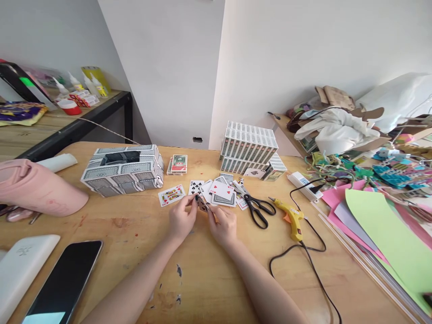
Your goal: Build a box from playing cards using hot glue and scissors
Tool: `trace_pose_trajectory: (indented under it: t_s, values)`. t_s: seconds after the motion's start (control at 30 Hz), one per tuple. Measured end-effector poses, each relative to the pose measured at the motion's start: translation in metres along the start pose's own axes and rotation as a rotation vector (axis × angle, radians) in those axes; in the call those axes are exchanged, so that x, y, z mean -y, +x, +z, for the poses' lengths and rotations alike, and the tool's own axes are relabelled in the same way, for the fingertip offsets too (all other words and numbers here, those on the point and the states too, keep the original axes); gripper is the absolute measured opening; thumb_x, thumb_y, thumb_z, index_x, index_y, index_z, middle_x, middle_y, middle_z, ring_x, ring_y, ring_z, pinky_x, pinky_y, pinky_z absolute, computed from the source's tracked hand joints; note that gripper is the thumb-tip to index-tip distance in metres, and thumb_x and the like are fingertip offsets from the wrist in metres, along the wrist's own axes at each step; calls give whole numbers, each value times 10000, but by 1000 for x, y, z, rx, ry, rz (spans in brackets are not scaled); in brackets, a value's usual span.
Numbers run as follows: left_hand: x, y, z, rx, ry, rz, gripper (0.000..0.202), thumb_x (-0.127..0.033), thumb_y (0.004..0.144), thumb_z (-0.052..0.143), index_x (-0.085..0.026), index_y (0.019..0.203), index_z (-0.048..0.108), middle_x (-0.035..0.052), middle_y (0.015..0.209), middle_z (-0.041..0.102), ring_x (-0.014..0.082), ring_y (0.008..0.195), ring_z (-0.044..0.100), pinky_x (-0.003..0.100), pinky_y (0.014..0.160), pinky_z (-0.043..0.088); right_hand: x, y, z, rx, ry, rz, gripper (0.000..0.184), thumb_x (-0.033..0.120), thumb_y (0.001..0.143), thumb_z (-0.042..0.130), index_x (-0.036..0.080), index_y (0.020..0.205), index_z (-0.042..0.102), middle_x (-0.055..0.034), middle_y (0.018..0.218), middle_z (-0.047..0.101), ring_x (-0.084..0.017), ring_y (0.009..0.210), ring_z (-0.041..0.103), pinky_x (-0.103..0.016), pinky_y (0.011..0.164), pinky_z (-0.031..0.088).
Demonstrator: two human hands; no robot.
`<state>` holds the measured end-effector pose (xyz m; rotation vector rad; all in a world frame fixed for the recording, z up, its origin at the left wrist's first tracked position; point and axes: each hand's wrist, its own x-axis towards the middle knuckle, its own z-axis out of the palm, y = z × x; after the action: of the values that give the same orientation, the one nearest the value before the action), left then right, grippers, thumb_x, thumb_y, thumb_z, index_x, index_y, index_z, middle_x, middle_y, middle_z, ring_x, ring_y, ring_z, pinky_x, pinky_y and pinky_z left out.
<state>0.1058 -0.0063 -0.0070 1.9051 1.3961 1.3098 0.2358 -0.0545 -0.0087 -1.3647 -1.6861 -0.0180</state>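
Observation:
Between my two hands, a playing card (201, 204) is held low over the table. My left hand (183, 216) pinches its left side, and my right hand (222, 222) grips its right side with thumb and fingers. Just beyond them lies a loose spread of cards, with a two of hearts (222, 190) on top and a ten of spades (195, 185) beside it. A face card (172, 195) lies apart to the left. Black-handled scissors (259, 209) rest right of the spread, and a yellow glue gun (293, 218) with its cable lies farther right.
A box covered in cards (123, 170) stands at the back left, near boxed card decks (177, 164). Stacked card packs (248, 146) stand at the back. A phone (64, 281) and a pink roll (40, 189) lie left. Coloured sheets (378, 234) and a power strip (304, 186) lie right.

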Motion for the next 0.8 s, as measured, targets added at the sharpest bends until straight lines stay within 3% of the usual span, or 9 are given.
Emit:
trace_pose_trajectory:
  t_s: [0.1, 0.3, 0.4, 0.63, 0.7, 0.8]
  values:
    - [1, 0, 0, -5, 5, 0, 206, -291, 822, 494, -167, 918, 628, 48, 828, 703, 157, 740, 665, 248, 681, 516, -1, -1, 3, -30, -36, -100, 159, 125, 842, 461, 173, 848, 612, -56, 646, 669, -133, 571, 614, -219, 539, 453]
    - [3, 3, 4, 140, -173, -79, 243, -289, 833, 476, -174, 1005, 604, 66, 951, 690, 166, 817, 664, 272, 740, 526, -2, 1, 1, -101, 7, 8, 155, 121, 837, 467, 172, 840, 614, -56, 665, 677, -127, 557, 616, -209, 528, 461]
    - [3, 4, 3, 187, -196, -101, 224, -286, 825, 486, -175, 974, 610, 59, 912, 696, 169, 805, 663, 275, 731, 526, -3, 2, -1, -92, 10, -3, 154, 114, 833, 470, 168, 841, 614, -52, 659, 674, -126, 549, 610, -211, 526, 459]
    - [-4, 4, 2, 147, -165, -115, 165, -286, 803, 515, -170, 849, 622, 31, 796, 696, 150, 699, 655, 250, 659, 519, -2, 1, 1, -45, -87, -158, 155, 93, 830, 479, 146, 881, 615, -64, 658, 670, -143, 570, 612, -233, 536, 455]
    - [-4, 4, 3, 141, -168, -119, 172, -290, 806, 508, -173, 853, 625, 29, 790, 697, 151, 702, 656, 249, 657, 518, -1, 0, 2, -52, -76, -127, 163, 96, 832, 471, 145, 875, 621, -65, 660, 671, -143, 576, 615, -232, 545, 460]
    - [-1, 4, 5, 160, -208, -127, 192, -284, 808, 494, -173, 894, 624, 44, 841, 701, 161, 748, 660, 265, 693, 523, -1, 0, 1, -110, -14, 32, 165, 131, 838, 465, 157, 834, 628, -46, 644, 668, -124, 539, 600, -215, 525, 457]
